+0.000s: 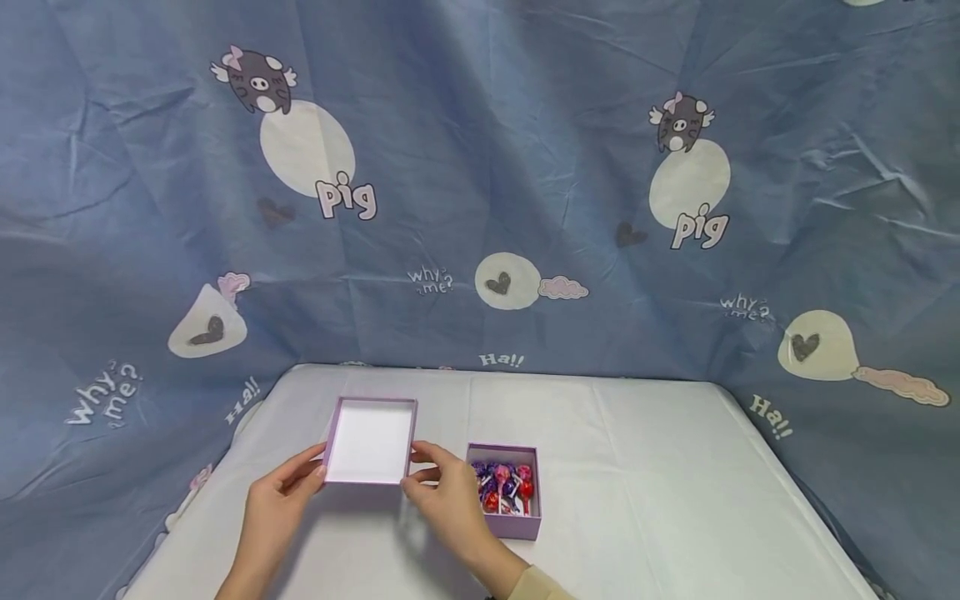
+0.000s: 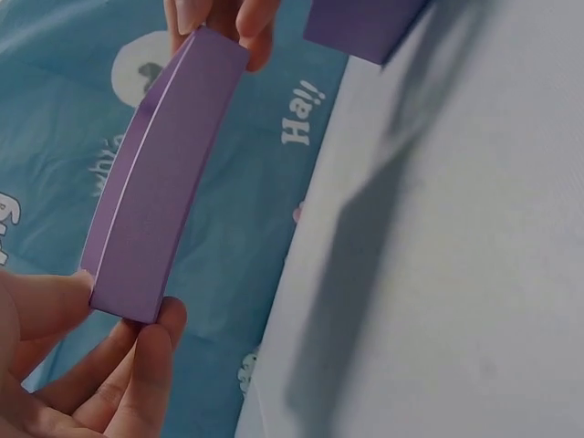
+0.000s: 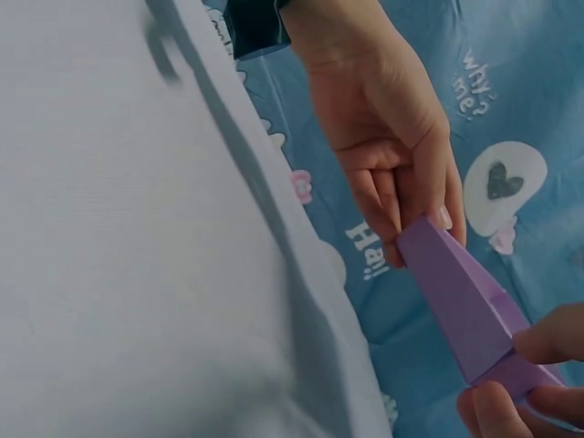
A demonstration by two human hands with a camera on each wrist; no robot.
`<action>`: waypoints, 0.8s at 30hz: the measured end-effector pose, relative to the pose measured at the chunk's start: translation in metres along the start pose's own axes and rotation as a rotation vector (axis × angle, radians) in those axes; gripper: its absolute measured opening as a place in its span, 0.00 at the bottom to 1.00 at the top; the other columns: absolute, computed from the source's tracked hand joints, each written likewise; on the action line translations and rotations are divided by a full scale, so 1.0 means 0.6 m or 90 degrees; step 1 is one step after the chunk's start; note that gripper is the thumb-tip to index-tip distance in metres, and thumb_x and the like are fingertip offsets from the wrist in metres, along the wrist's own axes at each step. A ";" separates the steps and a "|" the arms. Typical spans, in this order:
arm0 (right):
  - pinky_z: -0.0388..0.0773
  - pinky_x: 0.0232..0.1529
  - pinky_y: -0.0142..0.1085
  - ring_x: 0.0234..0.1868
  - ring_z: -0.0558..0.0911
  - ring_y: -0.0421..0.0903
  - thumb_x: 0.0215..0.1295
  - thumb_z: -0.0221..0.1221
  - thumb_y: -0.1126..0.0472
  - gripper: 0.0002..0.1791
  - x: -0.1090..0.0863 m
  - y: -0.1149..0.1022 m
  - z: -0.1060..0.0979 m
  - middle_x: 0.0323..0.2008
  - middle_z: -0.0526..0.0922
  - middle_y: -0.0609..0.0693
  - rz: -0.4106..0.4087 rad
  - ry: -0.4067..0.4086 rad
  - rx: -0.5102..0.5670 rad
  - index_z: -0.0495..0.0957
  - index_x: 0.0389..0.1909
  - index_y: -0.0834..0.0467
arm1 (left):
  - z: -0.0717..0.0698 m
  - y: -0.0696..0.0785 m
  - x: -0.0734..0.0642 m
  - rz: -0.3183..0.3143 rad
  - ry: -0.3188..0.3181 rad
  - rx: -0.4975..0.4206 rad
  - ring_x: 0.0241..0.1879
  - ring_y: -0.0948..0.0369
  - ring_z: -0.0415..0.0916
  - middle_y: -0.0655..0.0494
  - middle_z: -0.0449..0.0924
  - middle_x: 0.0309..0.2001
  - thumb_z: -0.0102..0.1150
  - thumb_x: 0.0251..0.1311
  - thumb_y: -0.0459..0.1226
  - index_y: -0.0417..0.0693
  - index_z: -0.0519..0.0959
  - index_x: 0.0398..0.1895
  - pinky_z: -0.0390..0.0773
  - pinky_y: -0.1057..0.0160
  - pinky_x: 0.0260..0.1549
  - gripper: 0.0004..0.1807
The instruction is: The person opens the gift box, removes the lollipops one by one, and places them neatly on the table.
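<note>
Both hands hold a shallow purple box lid point(image 1: 372, 442) in the air above the table, its white inside facing the head camera. My left hand point(image 1: 281, 500) pinches the lid's left edge between thumb and fingers. At the opposite edge, near the lower corner, my right hand point(image 1: 453, 496) pinches it the same way. The lid's purple side wall point(image 2: 164, 173) shows in the left wrist view. Just right of my right hand stands a purple box point(image 1: 517, 527), open at the top. Wrapped lollipops point(image 1: 502, 483) in red, pink and purple lie in it; the hand covers part of its left side.
The box stands on a table with a white cloth point(image 1: 637, 483). A blue curtain point(image 1: 435, 150) with pig prints hangs behind the table and along its sides. Shadows of the hands and lid fall on the cloth.
</note>
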State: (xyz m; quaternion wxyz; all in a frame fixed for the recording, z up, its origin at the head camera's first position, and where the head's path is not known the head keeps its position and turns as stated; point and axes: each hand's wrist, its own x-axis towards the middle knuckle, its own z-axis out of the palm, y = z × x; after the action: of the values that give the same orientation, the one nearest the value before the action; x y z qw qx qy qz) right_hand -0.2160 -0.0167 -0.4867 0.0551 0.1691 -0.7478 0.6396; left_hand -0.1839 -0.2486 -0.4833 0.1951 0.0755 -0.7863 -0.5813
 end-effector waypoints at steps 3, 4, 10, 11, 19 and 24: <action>0.86 0.38 0.29 0.36 0.85 0.39 0.54 0.67 0.75 0.29 -0.002 0.004 0.004 0.47 0.85 0.54 -0.003 -0.011 0.003 0.79 0.60 0.64 | -0.003 -0.009 0.001 -0.012 -0.008 0.000 0.40 0.68 0.84 0.38 0.84 0.47 0.63 0.67 0.30 0.39 0.80 0.61 0.85 0.72 0.39 0.20; 0.86 0.38 0.29 0.36 0.85 0.39 0.54 0.67 0.75 0.29 -0.003 0.006 0.006 0.47 0.85 0.54 -0.002 -0.012 0.001 0.79 0.60 0.64 | -0.003 -0.012 0.001 -0.015 -0.012 -0.001 0.40 0.68 0.84 0.37 0.84 0.48 0.63 0.66 0.30 0.39 0.80 0.61 0.85 0.72 0.40 0.20; 0.86 0.38 0.27 0.35 0.85 0.36 0.53 0.67 0.76 0.29 -0.008 0.011 0.014 0.48 0.83 0.55 0.002 -0.004 -0.013 0.79 0.59 0.65 | -0.008 -0.027 0.001 -0.013 -0.049 0.004 0.42 0.70 0.82 0.35 0.83 0.50 0.65 0.64 0.29 0.37 0.78 0.63 0.83 0.76 0.40 0.23; 0.85 0.38 0.26 0.34 0.84 0.36 0.53 0.67 0.76 0.29 -0.010 0.012 0.016 0.47 0.83 0.55 -0.003 -0.002 -0.020 0.79 0.59 0.65 | -0.009 -0.030 0.000 -0.012 -0.055 0.002 0.42 0.71 0.82 0.35 0.83 0.50 0.65 0.64 0.29 0.37 0.78 0.63 0.83 0.76 0.40 0.23; 0.84 0.39 0.23 0.36 0.82 0.34 0.58 0.63 0.73 0.30 -0.026 0.012 0.033 0.51 0.79 0.56 -0.015 -0.046 -0.063 0.73 0.63 0.71 | -0.019 -0.049 -0.001 -0.006 -0.047 0.019 0.42 0.72 0.82 0.35 0.83 0.50 0.65 0.64 0.29 0.36 0.78 0.63 0.83 0.77 0.39 0.23; 0.83 0.40 0.22 0.38 0.81 0.35 0.58 0.64 0.73 0.31 -0.030 0.024 0.040 0.52 0.78 0.55 0.013 -0.059 -0.068 0.72 0.65 0.70 | -0.021 -0.062 0.002 -0.029 -0.051 0.047 0.42 0.75 0.80 0.37 0.83 0.51 0.66 0.64 0.31 0.38 0.79 0.62 0.81 0.79 0.39 0.23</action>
State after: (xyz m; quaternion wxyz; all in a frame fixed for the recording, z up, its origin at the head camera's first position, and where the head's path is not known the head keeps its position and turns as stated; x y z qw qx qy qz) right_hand -0.2006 -0.0352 -0.5099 0.0230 0.1874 -0.7844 0.5908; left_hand -0.1840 -0.2718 -0.5152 0.1476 0.0774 -0.8127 -0.5584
